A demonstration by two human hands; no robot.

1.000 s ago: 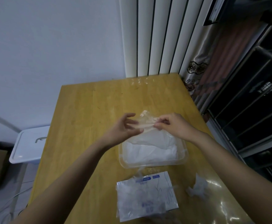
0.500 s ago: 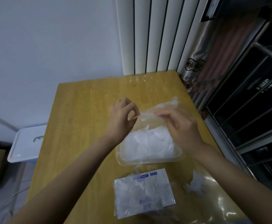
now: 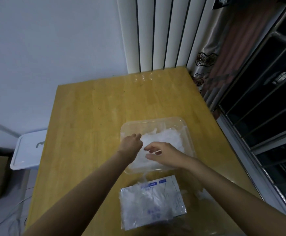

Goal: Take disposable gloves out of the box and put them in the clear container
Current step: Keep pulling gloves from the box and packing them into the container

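At the far left, beside the desk [image 3: 87, 116], stands a white lidded bin [image 3: 28, 150]; it has no part in the task. The left hand [image 3: 132, 143] is inside the near-left corner of the clear container [image 3: 156, 119]. Its fingers [image 3: 137, 136] are bent downward onto the gloves [image 3: 164, 137]; the back of the hand hides whether they pinch any film, so I cannot tell. The gloves lie in the container as a loose white pile. To the right, the right hand [image 3: 166, 154] hovers over the near side of the pile, with thumb and fingers apart, loosely curved, and nothing visible between them.

Nearer to the person lies the box [image 3: 150, 201], which looks like a flat soft pack with more gloves inside.

I judge the gloves to be very light, thin and limp, and probably slippery and clinging together. A pinch on one edge or cuff should lift a single one; grasping the middle of the pile may pull several. Pressing the pile flat would keep it below the rim.
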